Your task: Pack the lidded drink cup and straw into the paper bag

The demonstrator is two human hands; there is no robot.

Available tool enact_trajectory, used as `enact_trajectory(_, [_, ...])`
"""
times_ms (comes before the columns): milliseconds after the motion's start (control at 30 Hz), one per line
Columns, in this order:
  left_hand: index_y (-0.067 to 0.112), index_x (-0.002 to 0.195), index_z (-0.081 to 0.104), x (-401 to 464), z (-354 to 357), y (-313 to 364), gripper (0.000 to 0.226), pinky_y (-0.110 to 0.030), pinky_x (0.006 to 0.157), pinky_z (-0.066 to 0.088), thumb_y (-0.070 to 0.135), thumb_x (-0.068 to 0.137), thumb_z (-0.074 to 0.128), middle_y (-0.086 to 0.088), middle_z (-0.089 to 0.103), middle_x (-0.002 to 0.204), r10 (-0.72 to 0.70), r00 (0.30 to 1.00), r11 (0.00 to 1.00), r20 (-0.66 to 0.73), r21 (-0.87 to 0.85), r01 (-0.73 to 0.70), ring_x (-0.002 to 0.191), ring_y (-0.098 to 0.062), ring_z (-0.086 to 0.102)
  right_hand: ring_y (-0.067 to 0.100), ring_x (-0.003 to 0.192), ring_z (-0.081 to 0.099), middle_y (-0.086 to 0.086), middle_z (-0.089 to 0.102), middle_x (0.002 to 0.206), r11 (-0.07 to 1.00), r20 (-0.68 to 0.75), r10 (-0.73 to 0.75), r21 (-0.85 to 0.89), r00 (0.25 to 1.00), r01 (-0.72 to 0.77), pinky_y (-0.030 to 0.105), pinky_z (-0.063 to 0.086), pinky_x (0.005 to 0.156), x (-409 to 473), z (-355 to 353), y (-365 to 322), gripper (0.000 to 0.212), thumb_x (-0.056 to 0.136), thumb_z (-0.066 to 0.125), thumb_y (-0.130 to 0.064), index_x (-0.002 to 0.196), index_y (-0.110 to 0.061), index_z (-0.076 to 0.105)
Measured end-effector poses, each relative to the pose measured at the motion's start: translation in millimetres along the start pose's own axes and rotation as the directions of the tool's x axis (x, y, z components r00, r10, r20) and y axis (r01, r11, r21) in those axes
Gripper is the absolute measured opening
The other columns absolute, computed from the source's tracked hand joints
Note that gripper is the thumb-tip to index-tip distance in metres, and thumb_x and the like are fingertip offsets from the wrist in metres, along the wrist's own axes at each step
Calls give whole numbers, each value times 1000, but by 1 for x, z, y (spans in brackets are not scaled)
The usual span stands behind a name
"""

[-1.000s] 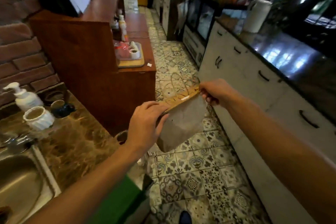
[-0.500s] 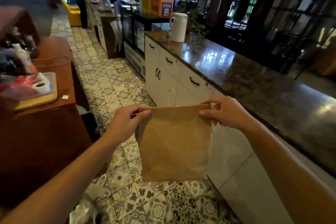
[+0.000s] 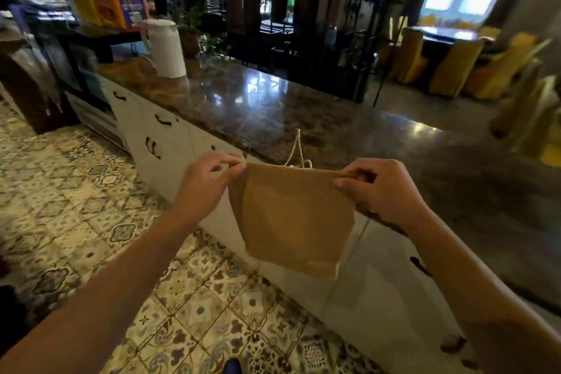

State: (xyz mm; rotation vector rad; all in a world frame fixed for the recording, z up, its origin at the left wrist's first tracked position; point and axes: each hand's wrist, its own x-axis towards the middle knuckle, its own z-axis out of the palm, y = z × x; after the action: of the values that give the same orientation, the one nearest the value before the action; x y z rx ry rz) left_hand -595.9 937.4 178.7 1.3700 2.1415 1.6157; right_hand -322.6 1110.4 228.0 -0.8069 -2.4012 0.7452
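A flat brown paper bag [image 3: 291,215] hangs in the air in front of the dark marble counter [image 3: 273,106]. My left hand [image 3: 206,185] pinches its top left corner and my right hand [image 3: 379,188] pinches its top right corner. A white twine handle [image 3: 299,149] sticks up behind the bag's top edge. The bag looks folded flat. No drink cup or straw shows in this view.
A white jug [image 3: 165,47] stands on the counter at the back left, with orange and yellow cartons [image 3: 112,4] on a shelf behind it. White cabinets with dark handles [image 3: 158,136] run under the counter. Patterned floor tiles [image 3: 76,206] lie to the left. Yellow chairs [image 3: 449,67] stand beyond.
My view has swung right, from the sink and wooden counter to the marble counter. The bag has turned from edge-on to face-on and now hangs close to the counter edge, both hands still on it.
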Motion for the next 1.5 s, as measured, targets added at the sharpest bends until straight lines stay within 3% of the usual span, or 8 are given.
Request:
enact_trajectory(133, [40,93,71,79,46,-14,6,-34,92,53,35,90,70,13,72,104,128,987,988,99,-95,-119,103,-9,66,6,71,68,-11,72,75,997,-128,59,-47,990,-65,16,55,63,35,-17,31,4,88,77,-33,90,-36,75])
enact_trajectory(233, [40,91,72,140,76,-20,9,-30,95,52,30,89,72,14,71,107,220,952,972,212,-127,-196,108,-11,64,3,74,68,-14,72,78,990,-239,74,-99,968,-101,13,54,64,61,-31,49,10,90,76,-29,95,-37,72])
enact_trajectory(500, [23,103,78,281,170,4,18,-24,102,44,30,87,74,12,68,111,492,786,868,374,-142,-475,112,-3,55,6,79,71,-15,75,87,934,-509,223,-134,832,-332,32,62,71,114,-73,107,15,93,72,-31,106,-26,79])
enact_trajectory(700, [23,103,78,346,257,18,18,-37,104,45,26,86,75,11,69,111,597,694,787,403,-125,-605,114,-9,54,5,80,73,-13,75,90,900,-614,294,-81,733,-429,35,65,73,143,-92,174,18,94,70,-29,111,-23,77])
enact_trajectory(900, [23,105,76,395,335,18,18,-37,103,45,27,88,73,9,68,114,578,705,793,411,-80,-604,114,-10,52,2,70,73,-11,75,82,905,-593,312,-53,742,-423,28,64,65,185,-118,246,17,94,69,-26,109,-24,75])
enact_trajectory(1267, [17,104,77,447,415,13,20,-31,99,49,26,86,73,5,69,110,509,718,844,476,-111,-525,112,-8,55,-6,84,68,-16,73,89,904,-482,317,-108,817,-414,10,55,65,243,-156,343,19,93,71,-27,111,-23,76])
enact_trajectory(1433, [21,105,75,453,424,16,23,-27,100,49,33,86,73,9,67,114,493,689,854,531,-143,-501,115,-3,54,-2,81,71,-18,74,90,902,-379,342,-126,860,-414,23,61,72,238,-174,349,27,88,76,-31,115,-28,74])
enact_trajectory(1500, [21,108,74,453,423,20,30,-19,98,44,40,85,72,12,65,118,503,685,848,527,-149,-508,116,0,52,5,76,72,-15,74,85,908,-383,337,-111,860,-405,27,63,67,237,-176,344,35,85,76,-40,118,-28,73])
